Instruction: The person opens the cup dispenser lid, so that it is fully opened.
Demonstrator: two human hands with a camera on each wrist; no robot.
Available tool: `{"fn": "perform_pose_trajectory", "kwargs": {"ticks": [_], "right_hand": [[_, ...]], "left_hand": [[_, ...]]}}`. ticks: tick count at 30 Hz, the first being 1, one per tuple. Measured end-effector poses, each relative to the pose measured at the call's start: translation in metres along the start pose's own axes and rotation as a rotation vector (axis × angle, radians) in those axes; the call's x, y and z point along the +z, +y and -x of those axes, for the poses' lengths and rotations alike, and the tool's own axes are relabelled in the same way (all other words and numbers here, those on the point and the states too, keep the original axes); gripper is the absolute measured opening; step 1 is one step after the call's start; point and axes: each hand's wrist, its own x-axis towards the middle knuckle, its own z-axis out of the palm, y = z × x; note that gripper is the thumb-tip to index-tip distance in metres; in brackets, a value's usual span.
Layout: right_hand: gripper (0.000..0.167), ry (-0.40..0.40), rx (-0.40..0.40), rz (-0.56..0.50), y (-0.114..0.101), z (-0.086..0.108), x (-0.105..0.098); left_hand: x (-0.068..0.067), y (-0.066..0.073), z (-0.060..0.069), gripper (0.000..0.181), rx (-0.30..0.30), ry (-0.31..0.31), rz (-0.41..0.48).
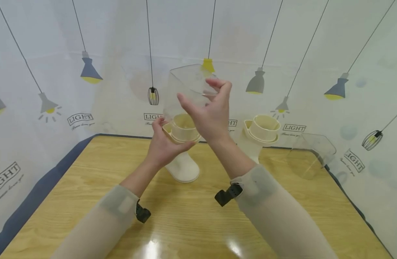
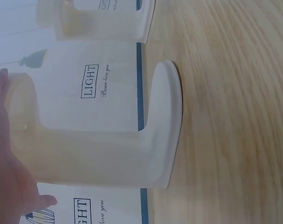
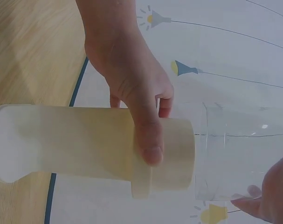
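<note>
A cream stand (image 1: 184, 130) with a round collar, a side spout and a flat foot stands upright on the table. My left hand (image 1: 164, 146) grips it at the flange below the collar; the right wrist view shows the thumb (image 3: 153, 154) lying across that flange. Directly above the collar, my right hand (image 1: 214, 113) holds a clear, angular plastic container (image 1: 182, 84) by its right side, thumb and fingers bent around it. In the right wrist view the container (image 3: 225, 154) is close to the collar (image 3: 176, 154); whether they touch, I cannot tell.
A second cream stand (image 1: 264, 131) is at the back edge of the wooden table (image 1: 192, 223), right of the first. Farther right, another clear container (image 1: 310, 158) stands near the table's corner. A cloth printed with lamps (image 1: 120, 43) hangs behind.
</note>
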Motion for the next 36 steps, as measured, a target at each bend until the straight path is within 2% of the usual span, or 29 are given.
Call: {"fn": "perform_pose_trajectory", "kwargs": {"ticks": [5, 14, 21, 28, 31, 36], "right_hand": [[0.08, 0.018, -0.013, -0.022, -0.003, -0.002, -0.015], [0.078, 0.054, -0.035, -0.044, -0.008, -0.006, -0.053], [0.079, 0.076, -0.031, -0.031, -0.011, -0.006, -0.084], [0.072, 0.108, -0.037, -0.053, -0.012, -0.004, -0.121], [0.071, 0.13, -0.038, -0.035, -0.013, -0.002, -0.138], [0.071, 0.201, -0.027, -0.066, -0.016, -0.001, -0.169]], "left_hand": [[-0.002, 0.003, 0.0, 0.126, -0.004, 0.001, 0.0], [-0.004, 0.003, -0.001, 0.122, -0.078, -0.016, -0.001], [-0.005, 0.004, -0.001, 0.125, -0.085, 0.004, -0.057], [-0.001, 0.005, -0.002, 0.124, -0.107, -0.003, -0.057], [-0.002, 0.005, -0.001, 0.124, -0.098, 0.006, -0.061], [-0.005, 0.004, 0.0, 0.122, -0.086, 0.015, -0.011]]}}
